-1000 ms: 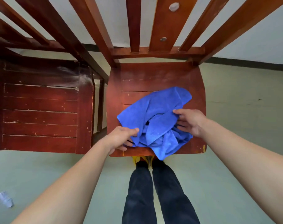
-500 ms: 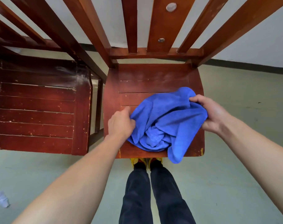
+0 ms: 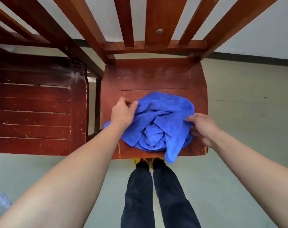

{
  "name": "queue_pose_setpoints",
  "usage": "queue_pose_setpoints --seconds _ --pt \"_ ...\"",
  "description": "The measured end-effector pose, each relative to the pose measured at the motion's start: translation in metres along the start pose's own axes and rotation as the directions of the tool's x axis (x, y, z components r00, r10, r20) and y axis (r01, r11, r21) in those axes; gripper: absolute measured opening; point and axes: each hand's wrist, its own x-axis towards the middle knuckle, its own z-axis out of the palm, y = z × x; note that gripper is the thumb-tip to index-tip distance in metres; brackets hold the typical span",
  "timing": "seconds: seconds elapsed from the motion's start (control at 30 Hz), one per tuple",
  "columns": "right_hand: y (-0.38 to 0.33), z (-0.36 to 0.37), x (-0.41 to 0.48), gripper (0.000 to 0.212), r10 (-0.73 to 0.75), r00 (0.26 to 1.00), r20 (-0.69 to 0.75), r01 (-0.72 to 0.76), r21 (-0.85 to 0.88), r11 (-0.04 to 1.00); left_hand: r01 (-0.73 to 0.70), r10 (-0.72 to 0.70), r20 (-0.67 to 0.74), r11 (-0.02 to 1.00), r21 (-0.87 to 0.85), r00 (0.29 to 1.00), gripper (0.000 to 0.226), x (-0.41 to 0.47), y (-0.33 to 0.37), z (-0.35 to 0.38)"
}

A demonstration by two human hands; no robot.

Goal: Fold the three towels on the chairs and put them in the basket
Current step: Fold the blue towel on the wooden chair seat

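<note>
1. Dark red wood fills the left: a second chair [image 3: 33, 112] with a slatted seat stands just beside the one in use. A clear plastic bottle [image 3: 2, 200] lies on the floor [image 3: 246, 129] at the lower left.
2. Next comes the left hand [image 3: 123, 112], fingers curled and thumb pressed against the upper-left edge of the blue towel [image 3: 156, 122] — a pinch on the hem.
3. At centre the blue towel lies crumpled on the front half of the chair seat [image 3: 156, 74]. Its folds are heaped toward the middle, and one corner hangs over the front edge above the person's shoes.
4. On the right, the right hand [image 3: 203, 127] holds the towel's right edge, thumb on top and fingers tucked beneath the cloth.
5. The heap runs widest from side to side, between the two hands. Each hand touches its own end, and neither is nearer than the other. Judging from this, the step in hand is opening this towel flat before any fold — the hands would need to draw apart along that side-to-side line. The hanging corner may drag more cloth off the front as they do.
</note>
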Motion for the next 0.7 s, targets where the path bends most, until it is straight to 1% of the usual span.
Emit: queue_pose_setpoints --seconds 0.03,0.07,0.1,0.13,0.17,0.2,0.23,0.27,0.3,0.33,0.37,0.4,0.43,0.47,0.5,0.53,0.57,0.6,0.63,0.67,0.7 --pt "-0.004 0.0 0.0 0.018 -0.016 1.0 0.0 0.016 0.058 0.998 0.047 -0.047 0.104 0.999 -0.001 0.994 0.027 0.004 0.007 0.007" --pt "-0.008 -0.002 0.0 0.017 -0.029 1.0 -0.001 0.029 0.108 0.994 0.065 -0.07 0.209 0.997 0.031 0.975 0.026 0.004 0.012 0.013" --pt "-0.013 -0.004 0.001 0.017 -0.044 0.999 0.003 0.043 0.152 0.987 0.064 -0.082 0.283 0.995 0.075 0.956 0.027 0.001 0.015 0.017" --pt "-0.019 -0.006 0.0 0.018 -0.061 0.998 0.0 0.06 0.172 0.983 0.06 -0.095 0.314 0.991 0.117 0.945 0.031 -0.004 0.017 0.019" --pt "-0.026 -0.008 -0.003 0.018 -0.081 0.997 -0.004 0.081 0.167 0.983 0.063 -0.099 0.305 0.99 0.125 0.947 0.034 -0.007 0.016 0.019" --pt "-0.035 -0.011 -0.005 0.017 -0.102 0.994 -0.025 0.104 0.139 0.985 0.073 -0.096 0.271 0.993 0.092 0.958 0.036 -0.011 0.014 0.017" --pt "-0.044 -0.013 -0.008 0.016 -0.117 0.992 -0.055 0.122 0.109 0.986 0.088 -0.089 0.227 0.996 0.014 0.97 0.038 -0.014 0.009 0.014" --pt "-0.053 -0.015 -0.011 0.016 -0.129 0.988 -0.089 0.137 0.084 0.987 0.109 -0.09 0.182 0.989 -0.098 0.979 0.041 -0.018 0.004 0.009" --pt "-0.062 -0.017 -0.013 0.017 -0.15 0.982 -0.118 0.157 0.056 0.986 0.144 -0.111 0.147 0.961 -0.235 0.983 0.043 -0.021 -0.002 0.003" --pt "-0.07 -0.018 -0.014 0.018 -0.189 0.974 -0.126 0.192 0.011 0.981 0.196 -0.161 0.124 0.906 -0.375 0.979 0.045 -0.024 -0.007 -0.004" --pt "-0.077 -0.018 -0.016 0.016 -0.241 0.965 -0.102 0.238 -0.045 0.97 0.251 -0.221 0.12 0.829 -0.499 0.968 0.044 -0.026 -0.012 -0.011" --pt "-0.081 -0.018 -0.015 0.014 -0.289 0.956 -0.047 0.283 -0.101 0.954 0.3 -0.27 0.142 0.738 -0.604 0.952 0.041 -0.027 -0.014 -0.018" --pt "-0.084 -0.017 -0.016 0.012 -0.325 0.945 0.041 0.327 -0.157 0.932 0.342 -0.288 0.198 0.64 -0.688 0.937 0.033 -0.027 -0.017 -0.026" --pt "-0.084 -0.016 -0.016 0.013 -0.33 0.934 0.136 0.354 -0.228 0.907 0.386 -0.251 0.295 0.525 -0.759 0.922 0.025 -0.028 -0.017 -0.034" --pt "-0.083 -0.015 -0.014 0.017 -0.314 0.924 0.218 0.372 -0.325 0.87 0.435 -0.18 0.396 0.41 -0.802 0.9 0.023 -0.029 -0.018 -0.041" --pt "-0.081 -0.015 -0.01 0.022 -0.284 0.918 0.275 0.384 -0.451 0.806 0.479 -0.115 0.467 0.3 -0.825 0.877 0.027 -0.029 -0.019 -0.046" --pt "-0.077 -0.016 -0.005 0.026 -0.244 0.92 0.307 0.384 -0.58 0.718 0.512 -0.072 0.51 0.225 -0.829 0.857 0.03 -0.03 -0.02 -0.052" --pt "-0.071 -0.017 0.0 0.029 -0.196 0.927 0.319 0.368 -0.685 0.629 0.545 -0.034 0.548 0.176 -0.82 0.836 0.036 -0.032 -0.019 -0.056" --pt "-0.066 -0.019 0.003 0.03 -0.15 0.937 0.316 0.344 -0.75 0.564 0.566 -0.006 0.572 0.154 -0.81 0.82 0.045 -0.033 -0.019 -0.058" --pt "-0.059 -0.021 0.005 0.029 -0.124 0.947 0.297 0.315 -0.778 0.543 0.582 0.017 0.59 0.142 -0.8 0.807 0.05 -0.032 -0.019 -0.058" --pt "-0.054 -0.023 0.006 0.028 -0.127 0.957 0.262 0.288 -0.783 0.551 0.586 0.01 0.594 0.159 -0.795 0.804 0.048 -0.03 -0.019 -0.058"
